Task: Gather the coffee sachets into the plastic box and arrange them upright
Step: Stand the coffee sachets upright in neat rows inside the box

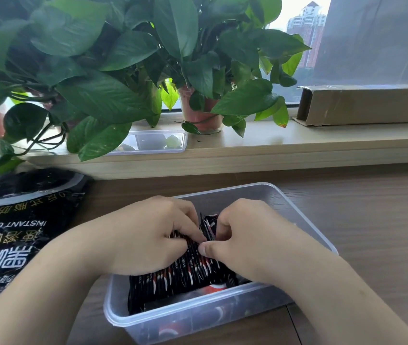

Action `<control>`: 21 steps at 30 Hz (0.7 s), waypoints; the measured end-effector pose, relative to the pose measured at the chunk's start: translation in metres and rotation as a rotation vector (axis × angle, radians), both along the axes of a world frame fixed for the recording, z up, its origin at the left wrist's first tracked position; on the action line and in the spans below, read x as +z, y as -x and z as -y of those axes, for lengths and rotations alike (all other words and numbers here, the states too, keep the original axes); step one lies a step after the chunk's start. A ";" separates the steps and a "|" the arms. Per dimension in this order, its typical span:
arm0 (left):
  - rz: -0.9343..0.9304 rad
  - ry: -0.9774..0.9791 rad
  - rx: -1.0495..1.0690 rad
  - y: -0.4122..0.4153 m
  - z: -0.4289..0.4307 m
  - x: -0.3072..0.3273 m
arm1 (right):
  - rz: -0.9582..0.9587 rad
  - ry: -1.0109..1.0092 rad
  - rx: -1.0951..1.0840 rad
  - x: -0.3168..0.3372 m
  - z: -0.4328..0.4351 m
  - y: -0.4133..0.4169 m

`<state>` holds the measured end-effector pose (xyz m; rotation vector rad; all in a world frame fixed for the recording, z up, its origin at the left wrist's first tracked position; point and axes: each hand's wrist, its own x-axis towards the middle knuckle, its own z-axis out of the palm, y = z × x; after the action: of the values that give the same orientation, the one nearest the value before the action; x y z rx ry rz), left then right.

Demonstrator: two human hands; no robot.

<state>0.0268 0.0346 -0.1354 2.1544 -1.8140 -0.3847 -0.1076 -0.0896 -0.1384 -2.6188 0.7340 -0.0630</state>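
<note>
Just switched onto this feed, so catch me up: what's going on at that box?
A person has both hands inside the clear plastic box on the wooden table. The left hand and right hand pinch a packed row of black coffee sachets standing on edge. A large instant coffee bag lies left of the box.

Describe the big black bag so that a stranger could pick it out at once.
Start at the wooden table under the windowsill. On its left side, left of the clear plastic box, lies the coffee bag. It is large and glossy black, with white lettering that includes the word INSTANT, and it is far bigger than the slim coffee sachets in the box.
</note>
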 end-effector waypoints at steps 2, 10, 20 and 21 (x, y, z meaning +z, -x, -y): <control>0.020 -0.008 0.011 -0.001 0.000 -0.002 | 0.020 -0.024 0.016 -0.003 0.002 0.001; -0.007 0.188 0.008 -0.001 0.000 -0.001 | 0.095 -0.168 -0.050 -0.006 0.008 -0.002; 0.097 0.111 -0.011 -0.005 0.001 -0.012 | -0.001 -0.134 -0.059 -0.001 0.005 0.002; 0.103 0.093 -0.011 -0.005 0.001 -0.011 | -0.011 -0.137 -0.055 -0.002 0.005 0.003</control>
<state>0.0318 0.0339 -0.1469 2.1379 -1.8594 -0.1911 -0.1102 -0.0950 -0.1399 -2.4714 0.7855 -0.0140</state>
